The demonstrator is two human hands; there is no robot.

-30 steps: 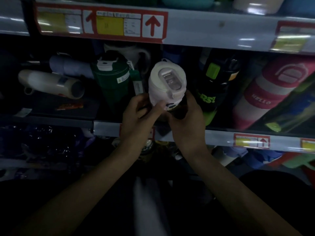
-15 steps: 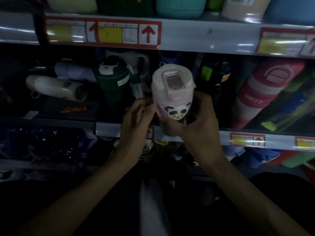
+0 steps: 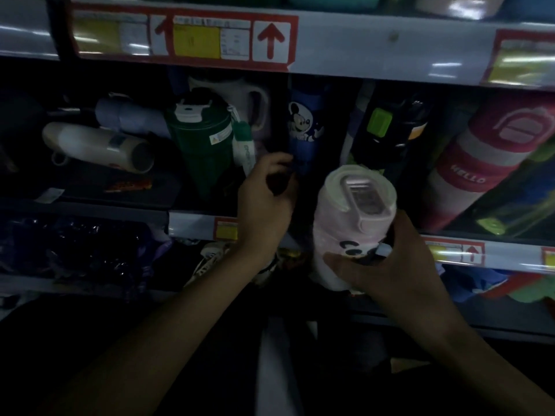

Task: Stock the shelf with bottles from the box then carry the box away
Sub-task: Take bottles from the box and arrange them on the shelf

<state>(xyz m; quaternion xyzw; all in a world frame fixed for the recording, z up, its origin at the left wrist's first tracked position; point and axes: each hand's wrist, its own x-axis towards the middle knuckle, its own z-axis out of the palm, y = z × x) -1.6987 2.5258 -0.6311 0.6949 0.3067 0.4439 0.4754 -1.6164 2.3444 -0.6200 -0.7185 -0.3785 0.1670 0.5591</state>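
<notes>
1. Head view, the task's thing: the pink bottle (image 3: 351, 229) is in the air in front of the middle shelf (image 3: 192, 225), not yet on it. It stands nearly upright and leans a little, with its pale flip lid toward the camera. A black printed figure shows on its side, partly hidden by the fingers.
2. Head view, the hands: the right hand (image 3: 396, 265) wraps the lower body of the pink bottle, thumb across the front and fingers behind. The left hand (image 3: 264, 205) is apart from the bottle, at the shelf edge, just in front of the blue bottle (image 3: 303, 130). Its fingers are curled around a dark spot. I cannot tell if it holds something there.
3. Head view, the shelf: the green bottle (image 3: 204, 145) stands to the left. A white bottle (image 3: 96, 145) lies on its side further left. A black bottle (image 3: 387, 130) with a green button and a striped red bottle (image 3: 480, 163) lean on the right. A dark gap lies between the green and the black bottle, in front of the blue one.
4. The box is not visible in this picture.
5. How it will handle, as a judgement: the bottle looks like stiff, smooth plastic and is probably empty and light, so one hand is enough. The smooth wall may slip, so the grip should be on the body, not on the flip lid, which could open.
6. The gap seems narrow, so the neighbours could tip if they are pushed.
</notes>
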